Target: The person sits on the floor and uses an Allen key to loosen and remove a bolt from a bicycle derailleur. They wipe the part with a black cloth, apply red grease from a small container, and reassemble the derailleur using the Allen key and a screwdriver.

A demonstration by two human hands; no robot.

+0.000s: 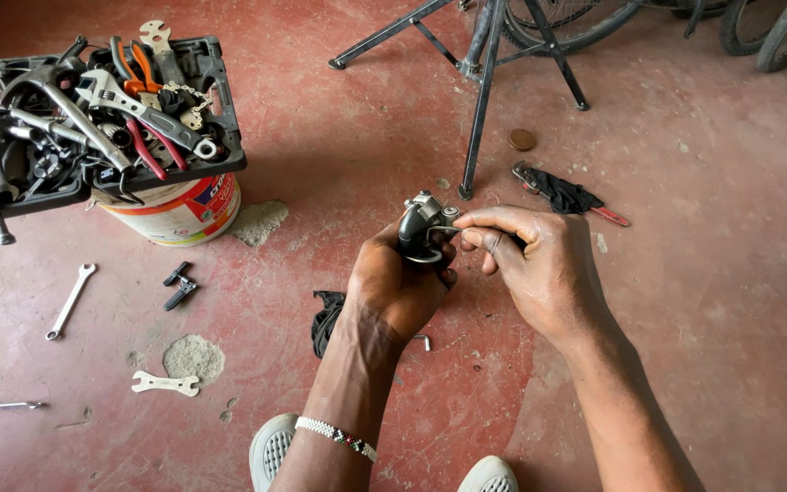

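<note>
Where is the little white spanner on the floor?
In the head view, the flat white spanner lies low on the left of the red floor, beside a grey cement patch, left of the left hand.

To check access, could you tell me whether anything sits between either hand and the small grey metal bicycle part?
Nothing visible does: the left hand grips the small grey metal bicycle part directly, and the right hand touches its side.
</note>
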